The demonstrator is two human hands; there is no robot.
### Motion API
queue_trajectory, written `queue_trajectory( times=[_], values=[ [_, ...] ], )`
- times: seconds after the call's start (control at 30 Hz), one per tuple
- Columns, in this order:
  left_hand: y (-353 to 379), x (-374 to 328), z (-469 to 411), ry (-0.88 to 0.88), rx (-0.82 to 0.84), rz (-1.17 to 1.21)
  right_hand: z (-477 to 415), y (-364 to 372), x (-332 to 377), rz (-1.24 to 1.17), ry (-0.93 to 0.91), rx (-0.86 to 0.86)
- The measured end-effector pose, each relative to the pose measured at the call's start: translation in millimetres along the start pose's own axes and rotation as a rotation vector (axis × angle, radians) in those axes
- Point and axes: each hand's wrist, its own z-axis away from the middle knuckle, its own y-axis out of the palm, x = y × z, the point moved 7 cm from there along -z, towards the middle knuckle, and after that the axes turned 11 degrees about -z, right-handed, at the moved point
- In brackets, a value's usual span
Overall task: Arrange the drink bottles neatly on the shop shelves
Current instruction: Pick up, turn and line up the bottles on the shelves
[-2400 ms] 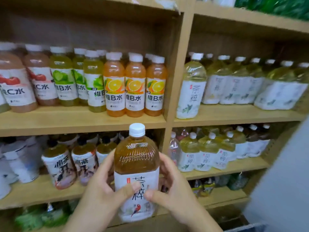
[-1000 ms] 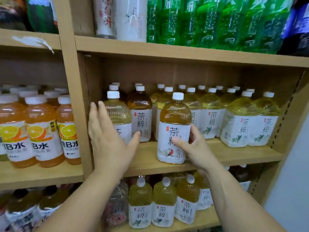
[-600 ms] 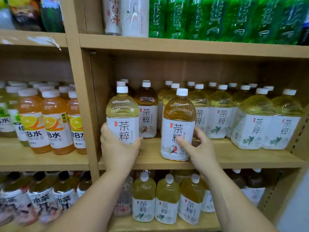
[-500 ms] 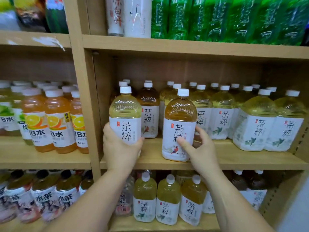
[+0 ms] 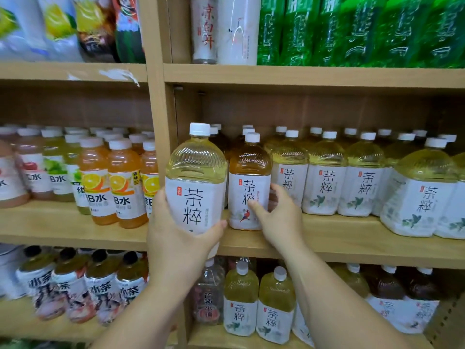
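Left hand (image 5: 176,238): we grip the pale tea bottle (image 5: 196,177) round its base, held before the shelf (image 5: 352,238) edge.
Right hand (image 5: 279,220): we clasp the amber tea bottle (image 5: 247,182), upright on that shelf.

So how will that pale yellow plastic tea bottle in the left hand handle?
Probably heavy: the pale yellow plastic tea bottle looks nearly full. Its ribbed plastic likely gives if squeezed. The smooth label may slip in the left hand.

Pale tea bottle (image 5: 196,159) in left hand (image 5: 176,238)
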Motion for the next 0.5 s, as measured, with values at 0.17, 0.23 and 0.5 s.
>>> queue_trajectory(
  times=[0.17, 0.23, 0.5],
  values=[
    [0.5, -3.3, 4.2, 0.009, 0.017, 0.009, -9.6, 10.1, -3.0, 0.024, 0.040, 0.022],
    [4.1, -5.4, 9.1, 0.006, 0.037, 0.023, -3.1, 2.6, 4.6, -0.003, 0.043, 0.024],
    [52.7, -40.9, 39.8, -0.008, 0.210, 0.182, 56.1, -54.3, 53.2, -0.373, -0.030, 0.187]
  ],
)
